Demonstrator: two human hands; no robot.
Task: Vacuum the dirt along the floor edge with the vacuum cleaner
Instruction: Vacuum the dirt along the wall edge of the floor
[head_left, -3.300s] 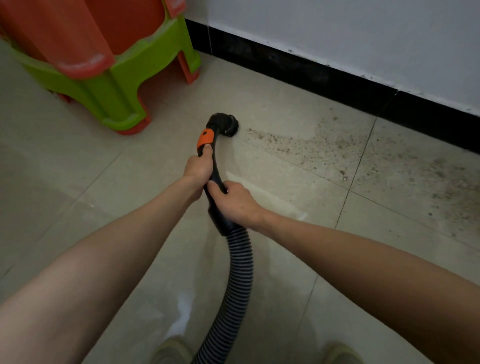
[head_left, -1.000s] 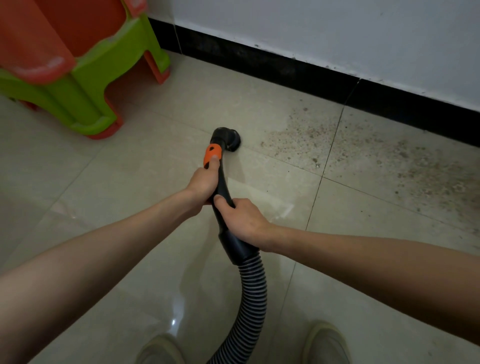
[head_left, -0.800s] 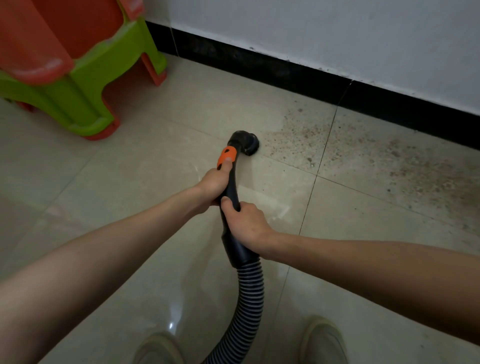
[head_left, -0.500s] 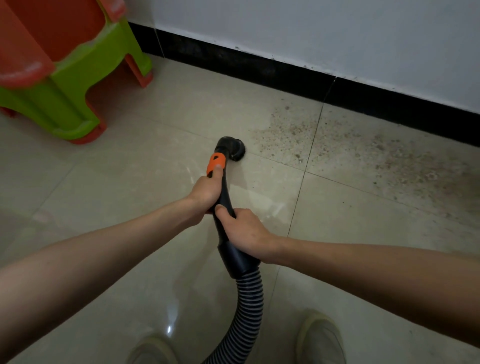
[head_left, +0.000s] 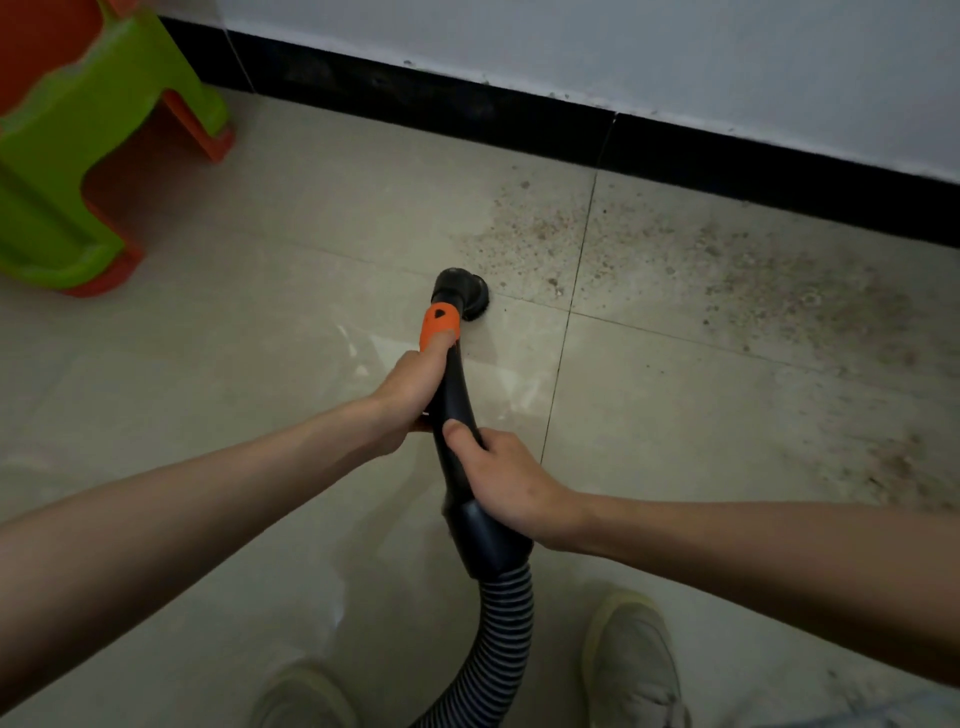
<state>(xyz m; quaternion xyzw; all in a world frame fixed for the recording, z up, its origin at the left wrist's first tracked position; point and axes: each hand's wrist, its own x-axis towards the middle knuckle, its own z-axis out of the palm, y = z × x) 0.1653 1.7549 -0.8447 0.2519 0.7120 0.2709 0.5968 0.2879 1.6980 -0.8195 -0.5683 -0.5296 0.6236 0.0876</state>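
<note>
Nozzle (head_left: 461, 292) nearer dirt (head_left: 675, 260) than before

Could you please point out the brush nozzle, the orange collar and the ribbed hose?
brush nozzle (head_left: 464, 289), head view, on its round black head.
orange collar (head_left: 439, 323), head view, on its top face.
ribbed hose (head_left: 503, 629), head view, on the bend below the cuff.

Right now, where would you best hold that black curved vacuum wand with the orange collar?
Grip the black curved vacuum wand along its slim middle, from above: left hand near the orange collar, right hand above the ribbed hose.
</note>
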